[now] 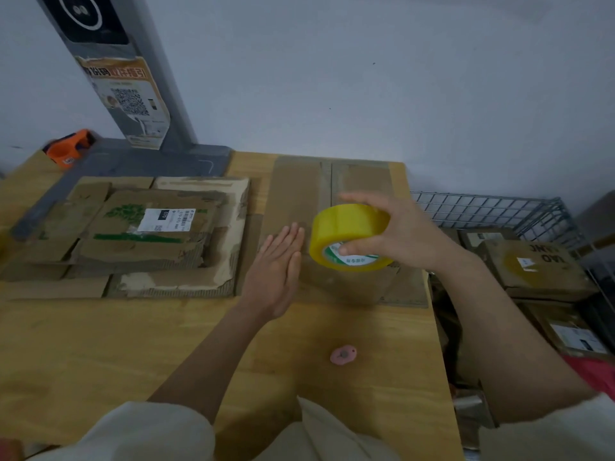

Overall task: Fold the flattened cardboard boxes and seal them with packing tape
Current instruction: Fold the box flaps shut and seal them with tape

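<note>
Head view showed the right hand curled round a roll of yellow packing tape, thumb in its core, holding it above a folded cardboard box near the bench's far right corner. The left hand lay flat with fingers straight and together, pressing on the box's near left part, just beside the roll. A small pink object rested on the wooden bench near its right edge. A stack of flattened cardboard boxes lay toward the far left, the top one bearing a white shipping label and green print, too blurred to read. An orange tape dispenser sat at the far left corner. Beyond the right edge, a wire basket held taped parcels with labels; one showed dark lettering, upside down and unclear.
</note>
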